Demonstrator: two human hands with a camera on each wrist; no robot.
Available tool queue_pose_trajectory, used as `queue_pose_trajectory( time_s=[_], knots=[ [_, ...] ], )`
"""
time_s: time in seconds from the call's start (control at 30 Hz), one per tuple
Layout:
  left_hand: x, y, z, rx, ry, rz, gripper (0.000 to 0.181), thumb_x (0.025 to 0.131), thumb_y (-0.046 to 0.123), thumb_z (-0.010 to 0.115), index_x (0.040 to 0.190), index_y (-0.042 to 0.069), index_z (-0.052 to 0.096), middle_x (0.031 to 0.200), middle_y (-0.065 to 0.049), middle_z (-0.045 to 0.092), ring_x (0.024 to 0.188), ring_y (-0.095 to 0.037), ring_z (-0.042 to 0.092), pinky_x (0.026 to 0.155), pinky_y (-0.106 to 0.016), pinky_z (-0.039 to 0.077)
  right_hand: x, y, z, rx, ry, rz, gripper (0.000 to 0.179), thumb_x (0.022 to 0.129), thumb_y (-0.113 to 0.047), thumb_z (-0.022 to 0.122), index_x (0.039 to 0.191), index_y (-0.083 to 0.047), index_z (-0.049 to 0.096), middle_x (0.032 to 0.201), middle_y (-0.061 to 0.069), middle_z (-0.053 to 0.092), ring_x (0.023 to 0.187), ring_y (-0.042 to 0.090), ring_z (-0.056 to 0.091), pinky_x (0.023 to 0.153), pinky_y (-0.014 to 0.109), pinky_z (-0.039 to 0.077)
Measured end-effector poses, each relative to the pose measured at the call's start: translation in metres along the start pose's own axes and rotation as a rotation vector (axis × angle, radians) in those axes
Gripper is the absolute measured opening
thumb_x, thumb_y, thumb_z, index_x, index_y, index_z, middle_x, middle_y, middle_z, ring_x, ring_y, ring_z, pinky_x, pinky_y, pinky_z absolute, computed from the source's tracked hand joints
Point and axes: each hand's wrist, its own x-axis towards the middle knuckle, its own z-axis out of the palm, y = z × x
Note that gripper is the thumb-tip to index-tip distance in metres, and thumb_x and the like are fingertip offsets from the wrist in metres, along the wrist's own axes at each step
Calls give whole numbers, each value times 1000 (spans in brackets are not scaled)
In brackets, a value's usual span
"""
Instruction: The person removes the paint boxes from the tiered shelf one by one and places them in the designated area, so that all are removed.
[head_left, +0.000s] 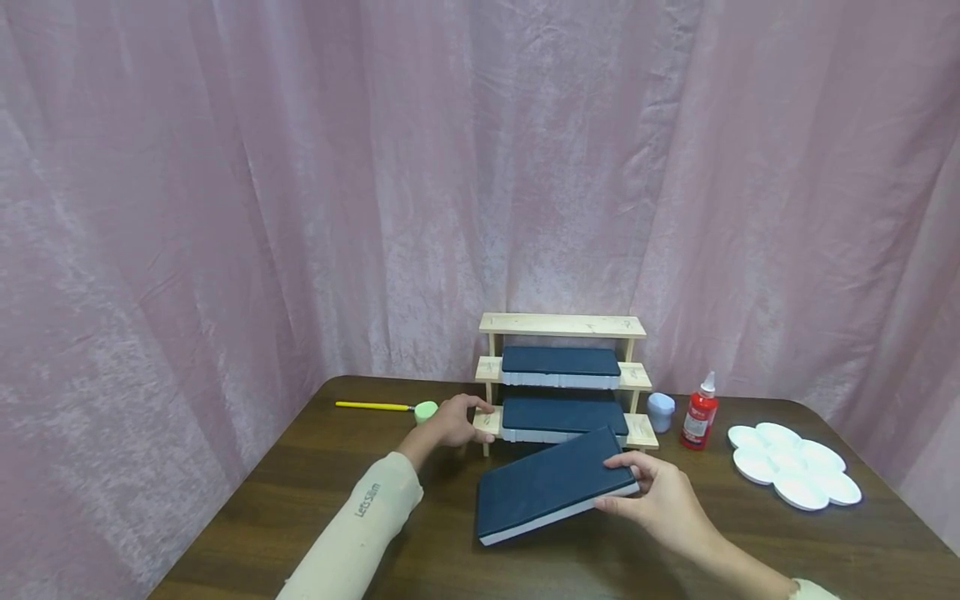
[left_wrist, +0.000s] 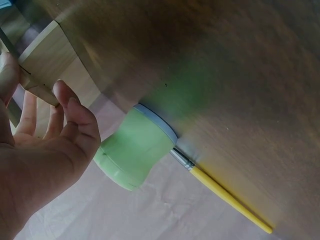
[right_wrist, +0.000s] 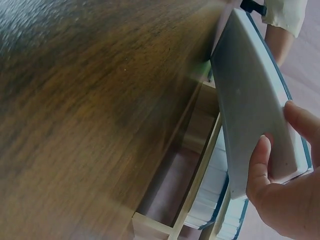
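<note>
A three-tier wooden rack [head_left: 562,327] stands at the back of the table, with a dark blue book on its middle shelf [head_left: 561,363] and another on its lowest shelf [head_left: 564,415]. My right hand [head_left: 654,493] grips the right end of a third dark blue book [head_left: 551,485], holding it tilted above the table in front of the rack; the right wrist view shows its white page edges [right_wrist: 255,105] between thumb and fingers. My left hand [head_left: 452,422] holds the left end of the rack's lowest shelf [left_wrist: 42,55], fingers curled on the wood.
A green pot [head_left: 425,410] and a yellow paintbrush [head_left: 373,406] lie left of the rack. Right of it stand a pale blue pot [head_left: 661,411], a red glue bottle [head_left: 699,417] and a white flower-shaped palette [head_left: 793,463]. Pink curtain hangs behind the brown table [head_left: 300,500].
</note>
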Motion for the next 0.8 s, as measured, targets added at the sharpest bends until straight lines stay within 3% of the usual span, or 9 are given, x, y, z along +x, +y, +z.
queue_pose_trajectory(
  time_s=[0.43, 0.67, 0.8],
  knots=[
    [1, -1, 0, 7, 3, 5, 48, 75, 21, 88, 120, 16, 70, 135, -17, 57, 122, -37, 52, 101, -52, 42, -1, 2, -8, 29, -87, 21, 41, 73, -23, 89, 108, -8, 73, 60, -4, 39, 53, 6, 36, 48, 20, 29],
    [0, 0, -1, 11, 5, 9, 48, 76, 20, 87, 120, 16, 69, 135, -16, 57, 117, -35, 54, 98, -50, 44, -1, 6, -10, 65, -167, 11, 38, 82, -25, 82, 111, -3, 71, 64, 3, 61, 55, 12, 54, 47, 24, 41],
    [-1, 0, 0, 10, 8, 14, 48, 76, 20, 88, 120, 15, 70, 134, -17, 57, 118, -36, 53, 98, -50, 44, -1, 7, -11, 69, -192, 18, 39, 82, -25, 82, 112, -3, 71, 67, 3, 63, 57, 13, 55, 50, 25, 44]
  ],
)
